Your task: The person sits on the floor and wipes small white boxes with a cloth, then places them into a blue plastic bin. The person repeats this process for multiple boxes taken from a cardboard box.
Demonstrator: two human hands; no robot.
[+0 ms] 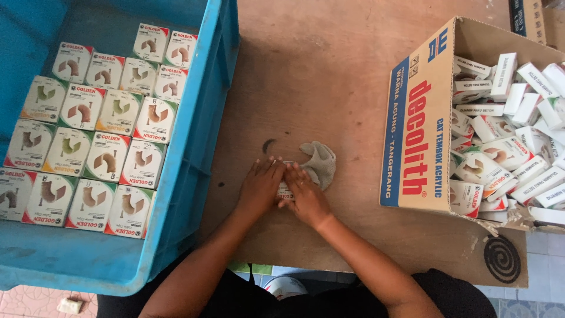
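Nearest the camera, at 6 o'clock, both forearms reach up onto the brown tabletop (329,88). The left hand (261,187) and right hand (306,197) meet at frame centre, fingers curled around a small white carton (286,189) pressed between them — most of it is hidden, so its exact form cannot be told, though it looks like the cartons elsewhere. Just beyond the right hand, at 1 o'clock from it, lies a crumpled grey cloth (321,162). At 4 o'clock, a black spiral coil (502,258) rests on the table's corner. At 9 o'clock, a blue plastic crate (194,176) holds neat rows of square printed boxes (94,135). At 3 o'clock, an open cardboard box (421,123) — tilted on its side — contains loosely heaped white cartons (518,135).
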